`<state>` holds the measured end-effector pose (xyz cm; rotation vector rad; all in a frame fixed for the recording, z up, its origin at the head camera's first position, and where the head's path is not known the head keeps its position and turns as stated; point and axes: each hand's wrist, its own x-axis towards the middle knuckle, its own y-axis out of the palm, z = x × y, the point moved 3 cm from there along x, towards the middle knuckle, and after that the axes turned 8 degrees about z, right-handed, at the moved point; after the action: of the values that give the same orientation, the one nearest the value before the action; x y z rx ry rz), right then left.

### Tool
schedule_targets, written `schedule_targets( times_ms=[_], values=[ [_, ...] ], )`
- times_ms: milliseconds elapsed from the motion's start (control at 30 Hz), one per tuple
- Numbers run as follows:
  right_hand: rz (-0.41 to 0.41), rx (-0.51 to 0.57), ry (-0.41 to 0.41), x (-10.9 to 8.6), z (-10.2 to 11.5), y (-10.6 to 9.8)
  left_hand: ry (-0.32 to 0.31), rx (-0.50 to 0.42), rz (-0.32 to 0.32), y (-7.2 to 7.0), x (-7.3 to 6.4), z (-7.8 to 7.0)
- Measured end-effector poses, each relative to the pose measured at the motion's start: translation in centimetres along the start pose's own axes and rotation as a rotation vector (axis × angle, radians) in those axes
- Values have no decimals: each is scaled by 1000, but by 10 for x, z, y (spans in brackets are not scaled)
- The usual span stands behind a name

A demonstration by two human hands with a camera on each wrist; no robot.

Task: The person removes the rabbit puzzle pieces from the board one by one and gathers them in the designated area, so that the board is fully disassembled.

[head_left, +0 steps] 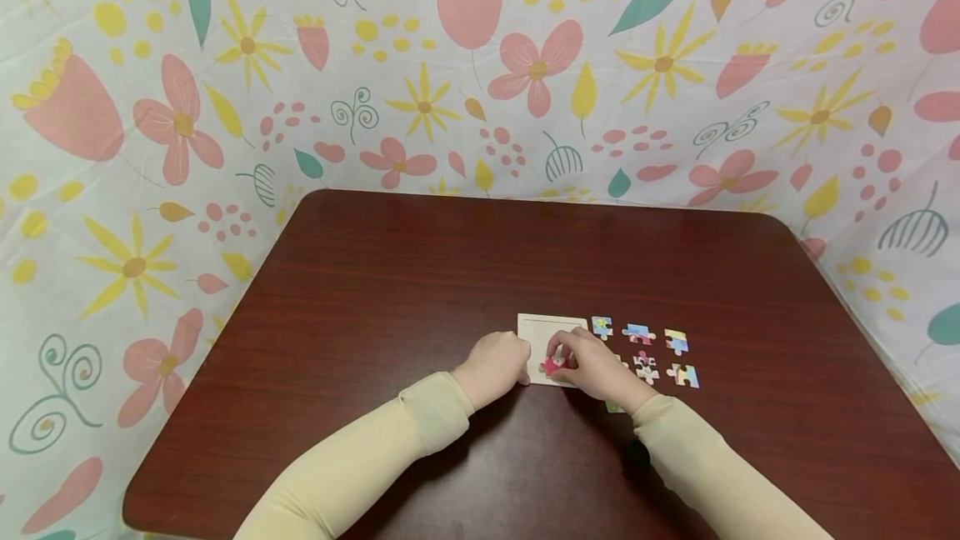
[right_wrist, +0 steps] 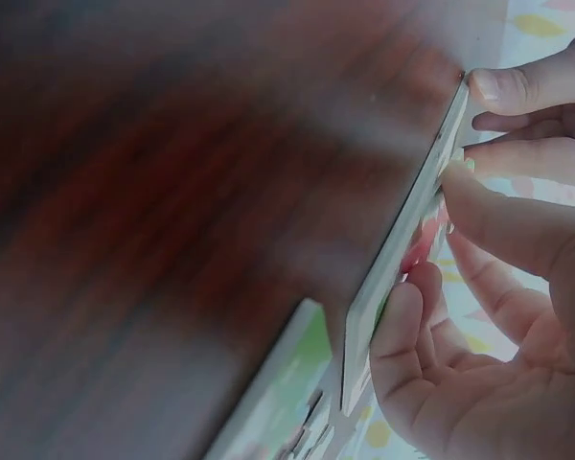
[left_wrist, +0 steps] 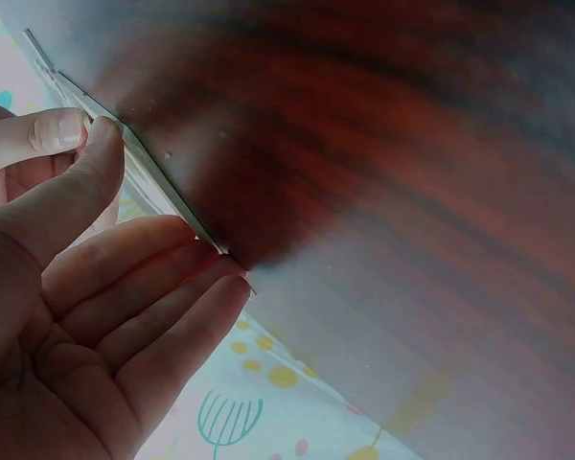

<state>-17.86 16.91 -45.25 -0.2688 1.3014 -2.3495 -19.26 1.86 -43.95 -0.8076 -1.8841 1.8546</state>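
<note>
A pale puzzle board (head_left: 534, 332) with a raised rim lies flat on the table. My left hand (head_left: 491, 367) holds its left side, the thumb at the near corner and the fingers along the edge, as the left wrist view also shows against the board (left_wrist: 163, 187). Over the board, my right hand (head_left: 596, 365) pinches a pink puzzle piece (head_left: 553, 366) between thumb and fingers. In the right wrist view the pink piece (right_wrist: 422, 247) is at the board's surface, partly covered by fingers. Whether it is seated flat cannot be seen.
Loose puzzle pieces lie right of the board, among them a blue-and-yellow piece (head_left: 602, 327), a blue-and-red piece (head_left: 639, 333) and a yellow-and-blue piece (head_left: 677, 342). A green piece (head_left: 614, 407) sits partly under the right wrist. Behind the dark wooden table (head_left: 420, 273) hangs a flowered cloth (head_left: 450, 107).
</note>
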Motion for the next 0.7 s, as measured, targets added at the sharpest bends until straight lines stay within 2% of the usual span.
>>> schedule_targets(
  times_ms=[133,333,700],
  values=[
    [0,0,-26,1,0,-1,-4,-1,5,0,0,1],
    [21,48,-4,2,-3,-3,-6,-10,18,0,0,0],
    [54,89,1,4,-9,-5,12,8,-3,2,1,0]
  ],
)
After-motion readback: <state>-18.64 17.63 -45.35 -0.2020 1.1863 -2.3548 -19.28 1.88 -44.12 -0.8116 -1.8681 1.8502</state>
